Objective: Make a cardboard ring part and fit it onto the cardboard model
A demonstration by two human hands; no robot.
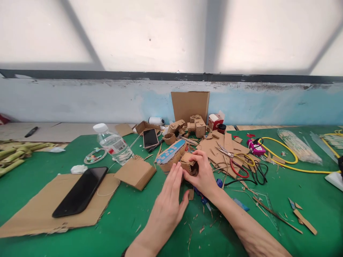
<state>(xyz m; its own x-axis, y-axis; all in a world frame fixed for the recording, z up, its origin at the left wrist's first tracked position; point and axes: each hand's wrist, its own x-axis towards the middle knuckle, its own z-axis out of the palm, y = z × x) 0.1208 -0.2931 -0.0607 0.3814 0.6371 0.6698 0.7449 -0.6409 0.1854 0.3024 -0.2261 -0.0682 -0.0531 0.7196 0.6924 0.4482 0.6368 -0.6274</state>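
My right hand (203, 175) pinches a small folded cardboard piece (187, 157) between thumb and fingers. Its hollow side faces the palm. My left hand (168, 201) has its fingers stretched out straight, the tips against the near side of that piece; whether they press on it I cannot tell. Just behind, a cardboard block with a blue printed top (171, 152) stands on the green table. Below my right hand lies a blue glue gun (201, 196), partly hidden by the wrist. A small cardboard scrap (191, 194) shows by my left thumb.
Scissors (242, 160) lie on cardboard scraps at right, near a black cable and yellow cord (296, 155). At left are a black phone (81, 191), a cardboard block (136, 173) and a water bottle (114, 144). A cardboard camera model (197, 125) stands behind.
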